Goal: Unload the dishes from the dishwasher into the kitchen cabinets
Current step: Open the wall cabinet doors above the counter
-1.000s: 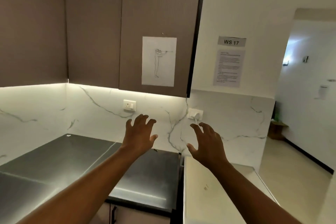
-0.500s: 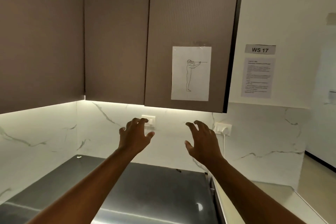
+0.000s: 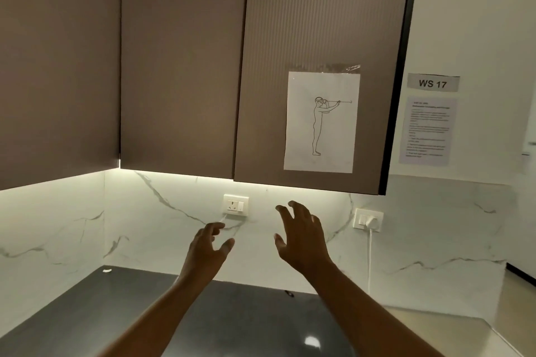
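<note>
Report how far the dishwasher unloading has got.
Done: nothing visible; no dish shows anywhere, and the dishwasher is out of view. In hand: nothing; the left hand and right hand are raised, open and empty, below the closed cabinet door. Left: opening it, then all the unloading.

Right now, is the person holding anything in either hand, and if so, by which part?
Nothing is held. The left hand and right hand are both empty, fingers spread, raised below the closed brown upper cabinet door without touching it.

dim room; under-cabinet strip light (image 3: 179, 172) washes the backsplash (image 3: 162, 229), countertop (image 3: 261, 324) glare.
</note>
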A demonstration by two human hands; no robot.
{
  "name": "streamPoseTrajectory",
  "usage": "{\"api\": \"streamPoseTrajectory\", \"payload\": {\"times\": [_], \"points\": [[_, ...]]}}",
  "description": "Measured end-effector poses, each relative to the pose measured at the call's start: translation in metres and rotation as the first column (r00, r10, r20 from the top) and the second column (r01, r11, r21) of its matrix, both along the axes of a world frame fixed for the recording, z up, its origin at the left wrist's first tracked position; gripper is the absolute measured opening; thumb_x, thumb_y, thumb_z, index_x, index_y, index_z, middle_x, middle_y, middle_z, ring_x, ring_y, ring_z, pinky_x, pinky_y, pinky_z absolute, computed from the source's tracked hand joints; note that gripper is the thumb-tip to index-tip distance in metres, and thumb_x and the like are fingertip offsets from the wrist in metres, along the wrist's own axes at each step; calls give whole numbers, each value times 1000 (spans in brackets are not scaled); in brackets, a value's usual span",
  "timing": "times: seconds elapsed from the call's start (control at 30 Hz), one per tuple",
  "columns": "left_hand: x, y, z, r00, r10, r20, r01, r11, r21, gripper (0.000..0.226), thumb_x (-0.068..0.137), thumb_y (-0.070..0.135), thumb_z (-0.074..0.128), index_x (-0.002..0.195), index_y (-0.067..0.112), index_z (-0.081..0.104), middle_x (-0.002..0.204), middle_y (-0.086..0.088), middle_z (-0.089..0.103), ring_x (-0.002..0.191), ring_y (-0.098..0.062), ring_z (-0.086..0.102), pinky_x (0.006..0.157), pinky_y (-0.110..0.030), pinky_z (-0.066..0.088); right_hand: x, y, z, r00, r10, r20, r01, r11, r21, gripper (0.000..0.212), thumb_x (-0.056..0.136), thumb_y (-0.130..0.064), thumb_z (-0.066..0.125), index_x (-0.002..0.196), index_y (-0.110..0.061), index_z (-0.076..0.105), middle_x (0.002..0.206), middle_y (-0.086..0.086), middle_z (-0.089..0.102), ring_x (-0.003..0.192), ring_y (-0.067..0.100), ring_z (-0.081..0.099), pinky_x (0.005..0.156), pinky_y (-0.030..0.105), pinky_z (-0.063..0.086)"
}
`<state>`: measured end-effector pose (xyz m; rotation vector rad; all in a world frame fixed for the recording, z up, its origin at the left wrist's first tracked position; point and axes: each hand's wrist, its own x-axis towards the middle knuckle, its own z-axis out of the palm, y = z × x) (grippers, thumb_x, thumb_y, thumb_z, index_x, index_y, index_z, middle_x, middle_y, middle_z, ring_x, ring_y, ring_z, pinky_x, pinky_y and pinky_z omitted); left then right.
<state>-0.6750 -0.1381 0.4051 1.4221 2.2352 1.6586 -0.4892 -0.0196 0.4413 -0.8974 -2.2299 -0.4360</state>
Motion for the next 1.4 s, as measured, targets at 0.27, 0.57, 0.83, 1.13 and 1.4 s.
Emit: {"api": "streamPoseTrajectory", "payload": {"times": [0.27, 0.57, 0.83, 1.13, 1.4], "points": [[-28, 68, 17, 644, -454, 616, 363, 890, 276, 73, 71, 45, 72, 134, 18, 48, 138, -7, 52, 125, -30, 52, 102, -52, 46, -65, 77, 28, 999, 50, 18, -52, 980, 192, 69, 75, -36, 75, 136, -18, 49, 149, 19, 42, 137, 40, 41, 105, 54, 42], [-46, 175, 71, 174, -655, 735, 140, 755, 640, 45, 97, 35, 55, 129, 4, 45, 138, -21, 50, 130, -43, 47, 107, -55, 39, -92, 149, 51, 983, 115, 141, -157, 926, 343, 83, 77, -28, 76, 149, -17, 37, 158, 19, 28, 146, 40, 26, 111, 58, 33], [-61, 196, 74, 90, -695, 713, 94, 719, 689, 62, 94, 60, 47, 132, 12, 53, 132, -21, 60, 118, -39, 60, 100, -53, 46, -110, 165, 20, 989, 146, -23, -130, 930, 345, 86, 78, -8, 64, 155, -10, 26, 163, 17, 13, 152, 36, 4, 117, 58, 20], [-35, 156, 57, 225, -686, 692, 57, 719, 693, 61, 93, 68, 31, 127, 24, 54, 121, -12, 65, 113, -30, 62, 92, -44, 49, -104, 127, 1, 984, 89, -155, -16, 908, 418, 69, 93, -43, 61, 151, -12, 38, 162, 15, 22, 151, 33, 17, 116, 56, 28], [25, 80, 44, 429, -684, 590, 127, 692, 711, 69, 83, 66, 44, 140, 27, 47, 132, -2, 63, 116, -22, 64, 89, -36, 55, -83, 57, -20, 858, 145, -493, 33, 942, 335, 75, 84, -25, 73, 146, -8, 35, 158, 17, 31, 149, 31, 24, 116, 49, 32]]}}
